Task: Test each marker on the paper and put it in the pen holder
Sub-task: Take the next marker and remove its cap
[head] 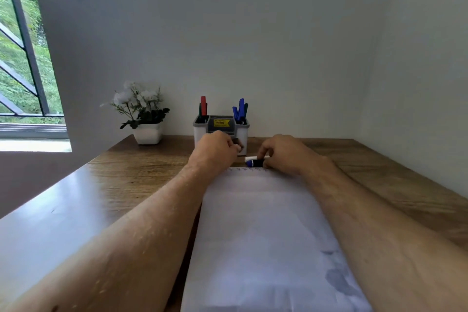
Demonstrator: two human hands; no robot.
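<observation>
Right hand [286,154] grips marker [254,161]; left hand [217,149] fisted

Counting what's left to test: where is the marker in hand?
Head view, centre-right: the marker lies in the right hand, just beyond the paper's far edge.

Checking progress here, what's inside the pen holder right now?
The pen holder has red and green markers in its left cup and blue markers in its right. The left hand hides its lower front.

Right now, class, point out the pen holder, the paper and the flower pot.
pen holder [200,134], head view, white left wall.
paper [263,223], head view, bare middle of the sheet.
flower pot [147,133], head view, white front face.
</observation>
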